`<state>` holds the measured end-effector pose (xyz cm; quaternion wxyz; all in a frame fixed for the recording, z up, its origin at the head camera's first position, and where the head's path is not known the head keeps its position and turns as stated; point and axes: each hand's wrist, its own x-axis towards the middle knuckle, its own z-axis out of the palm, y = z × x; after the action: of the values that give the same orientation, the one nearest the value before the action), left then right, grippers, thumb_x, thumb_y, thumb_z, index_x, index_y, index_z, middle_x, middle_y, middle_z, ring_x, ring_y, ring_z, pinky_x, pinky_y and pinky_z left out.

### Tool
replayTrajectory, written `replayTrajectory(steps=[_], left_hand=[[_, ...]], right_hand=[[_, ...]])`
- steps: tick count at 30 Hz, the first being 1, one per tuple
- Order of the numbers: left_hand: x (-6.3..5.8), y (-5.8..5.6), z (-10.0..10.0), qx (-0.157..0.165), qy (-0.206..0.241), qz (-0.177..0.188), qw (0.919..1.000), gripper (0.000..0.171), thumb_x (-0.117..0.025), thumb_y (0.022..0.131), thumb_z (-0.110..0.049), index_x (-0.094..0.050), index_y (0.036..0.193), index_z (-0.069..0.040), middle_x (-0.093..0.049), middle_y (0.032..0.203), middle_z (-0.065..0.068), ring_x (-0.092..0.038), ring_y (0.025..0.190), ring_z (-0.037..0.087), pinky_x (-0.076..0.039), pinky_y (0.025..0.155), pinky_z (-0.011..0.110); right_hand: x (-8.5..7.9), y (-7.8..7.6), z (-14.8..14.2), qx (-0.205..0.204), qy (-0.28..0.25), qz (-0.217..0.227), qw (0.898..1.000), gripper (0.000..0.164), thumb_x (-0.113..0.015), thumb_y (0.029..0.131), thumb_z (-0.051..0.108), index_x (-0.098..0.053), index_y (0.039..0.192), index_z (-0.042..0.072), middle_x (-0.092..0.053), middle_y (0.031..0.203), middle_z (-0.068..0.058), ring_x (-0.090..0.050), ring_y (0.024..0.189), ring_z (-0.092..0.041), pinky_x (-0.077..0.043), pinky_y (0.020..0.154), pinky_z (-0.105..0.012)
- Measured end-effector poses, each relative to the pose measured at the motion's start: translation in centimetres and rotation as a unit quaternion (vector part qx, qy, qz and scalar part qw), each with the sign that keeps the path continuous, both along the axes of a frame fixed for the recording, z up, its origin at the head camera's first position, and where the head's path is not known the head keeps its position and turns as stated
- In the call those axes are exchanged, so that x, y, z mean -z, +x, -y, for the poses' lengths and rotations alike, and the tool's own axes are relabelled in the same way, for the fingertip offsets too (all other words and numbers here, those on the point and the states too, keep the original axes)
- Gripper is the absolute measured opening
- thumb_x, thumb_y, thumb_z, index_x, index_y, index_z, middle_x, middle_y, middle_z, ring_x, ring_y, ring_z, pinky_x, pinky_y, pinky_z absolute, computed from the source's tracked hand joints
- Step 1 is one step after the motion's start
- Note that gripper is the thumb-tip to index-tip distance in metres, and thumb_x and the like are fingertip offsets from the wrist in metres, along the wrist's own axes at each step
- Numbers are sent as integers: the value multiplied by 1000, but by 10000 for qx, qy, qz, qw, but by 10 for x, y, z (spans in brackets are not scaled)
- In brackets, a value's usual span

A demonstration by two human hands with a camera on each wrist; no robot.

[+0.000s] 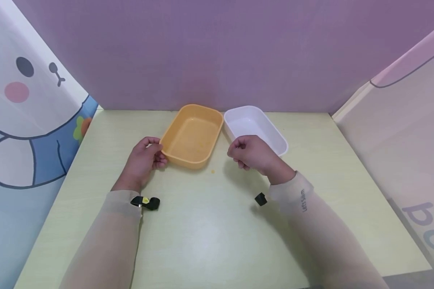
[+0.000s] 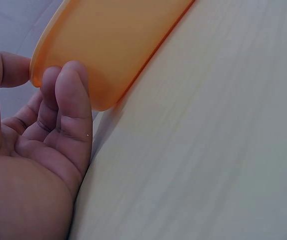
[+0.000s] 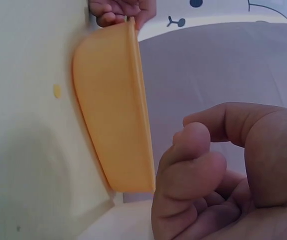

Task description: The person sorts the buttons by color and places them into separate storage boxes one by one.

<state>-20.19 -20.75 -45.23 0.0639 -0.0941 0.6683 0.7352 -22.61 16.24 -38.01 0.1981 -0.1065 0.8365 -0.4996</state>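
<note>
At the near left corner of an orange tray (image 1: 191, 138), my left hand (image 1: 142, 158) pinches the rim between thumb and fingers. In the left wrist view the fingertips (image 2: 72, 82) lie against the tray's outer wall, with the thumb at the rim. My right hand (image 1: 251, 154) hovers over the near left side of a white tray (image 1: 254, 124), hiding part of it. Its fingers are curled, with thumb and fingertips drawn together; nothing clearly shows between them. A small yellow piece (image 1: 212, 171) lies on the table just in front of the orange tray.
Both trays stand side by side at the back of the pale table (image 1: 202, 241), near a purple partition (image 1: 220, 52). A printed cartoon panel (image 1: 32, 100) borders the left side, and a pale panel (image 1: 401, 128) the right. Black straps hang from both sleeves.
</note>
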Motion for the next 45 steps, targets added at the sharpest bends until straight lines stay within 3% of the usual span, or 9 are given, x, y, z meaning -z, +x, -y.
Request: replayTrajectory(steps=[5,26,39,45], left_hand=[[-2,1,0,41,-66,-1,10000,21,-60,117,-25,-55,134,-14,-68,93,4,-70,78,15,-67,75,27],[-4,0,-2,-9,-38,57,10000,18,-60,117,-24,-57,132,-15,-68,93,4,-69,78,14,-66,73,25],[-5,-1,-2,-9,-157,122,9998,27,-59,117,-25,-54,139,-10,-68,92,3,-70,77,14,-66,73,25],[-5,0,-3,-20,-144,103,9998,20,-59,117,-24,-56,134,-14,-68,91,3,-69,77,14,-66,72,25]], right_hand=[[6,2,5,-83,41,-90,9999,12,-75,102,20,-76,105,8,-68,85,-14,-61,64,-20,-55,57,-28],[30,6,32,-266,908,-414,9946,7,-77,104,22,-76,105,15,-66,72,-3,-63,57,-18,-55,55,-30],[52,2,38,-313,1163,-421,9918,7,-78,103,24,-80,107,18,-75,89,-2,-69,66,-18,-60,63,-31],[57,3,40,-346,1486,-588,9865,4,-79,103,25,-80,106,25,-77,89,2,-71,65,-16,-60,69,-32]])
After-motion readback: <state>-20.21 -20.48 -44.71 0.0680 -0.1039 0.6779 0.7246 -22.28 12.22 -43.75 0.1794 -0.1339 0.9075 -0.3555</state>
